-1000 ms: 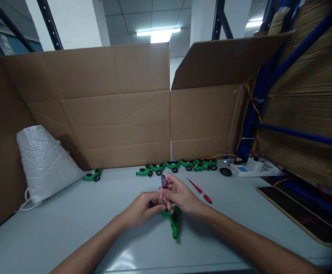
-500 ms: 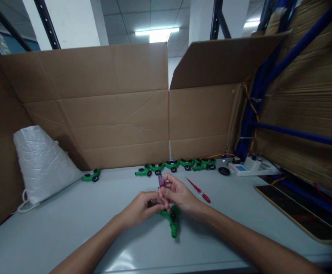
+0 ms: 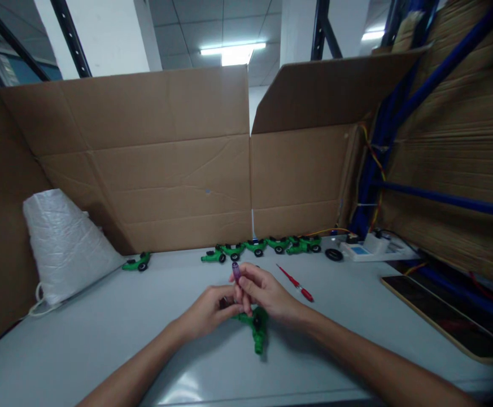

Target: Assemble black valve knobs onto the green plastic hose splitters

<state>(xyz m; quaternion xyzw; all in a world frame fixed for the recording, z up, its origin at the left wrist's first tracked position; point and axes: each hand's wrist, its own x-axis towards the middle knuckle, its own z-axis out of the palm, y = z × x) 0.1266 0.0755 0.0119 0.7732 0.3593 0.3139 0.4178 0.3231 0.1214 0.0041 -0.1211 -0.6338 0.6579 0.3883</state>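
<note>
My right hand [image 3: 267,291] is closed around the purple see-through handle of a screwdriver [image 3: 236,273], which stands nearly upright. Its shaft and tip are hidden behind my fingers. Just under both hands, a green toy vehicle [image 3: 258,333] with a black part shows at the middle of the table. My left hand [image 3: 212,308] pinches the toy's left end, its fingertips close to those of my right hand. What lies between the fingertips is covered. A red screwdriver [image 3: 297,284] with a clear section rests on the table, right of my right hand.
Several green toy vehicles with black wheels [image 3: 254,247] line the back of the table [image 3: 102,333]; another [image 3: 136,262] sits by a white wrapped bundle [image 3: 70,249]. A black ring [image 3: 334,255], a power strip [image 3: 382,251] and a dark flat panel [image 3: 441,316] are at right. Cardboard [image 3: 165,169] walls the back.
The purple handle has tilted slightly left, with the right-hand fingers shifting around it. The left hand and the green toy vehicle have stayed almost in place.
</note>
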